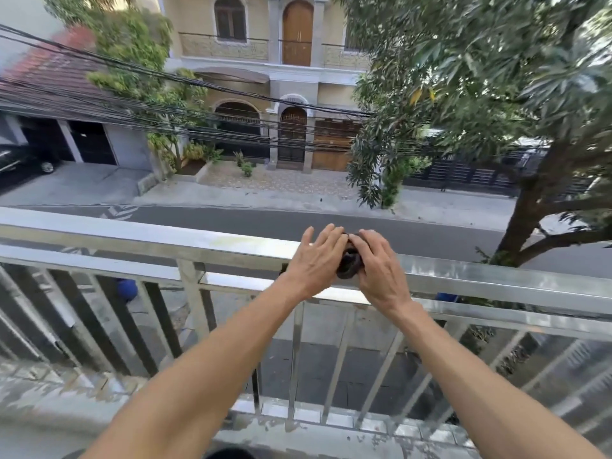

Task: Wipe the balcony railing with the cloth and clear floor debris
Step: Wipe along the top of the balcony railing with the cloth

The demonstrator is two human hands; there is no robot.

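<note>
From my remote seat I look down over the railing [231, 241], a polished metal one with a flat top bar, and I place everything else by that bar. Both arms reach forward and meet on top of it, right of the square post [192, 293] that carries it.

The cloth [348, 265] is a small dark wad sitting on the bar, bunched between the two hands and touching both. My left hand [314, 258] lies flat, its fingers nearly straight and a little spread, their tips resting on the near side of the wad and on the bar itself. It clasps nothing. My right hand [377, 268] is different: its fingers curl over the wad and its thumb tucks in from below, so it holds the cloth in a narrow, closed grip.

Under the bar run a second, thinner rail and a row of slim upright bars [294, 359]. At their foot is the balcony's tiled edge [49, 385], too blurred for me to tell what lies on it.

Beyond the bar there is a grey street [331, 223] below, a bundle of black cables [132, 104] above it, a cream house [291, 77] across the way, and a leafy tree [496, 94] to the right.
</note>
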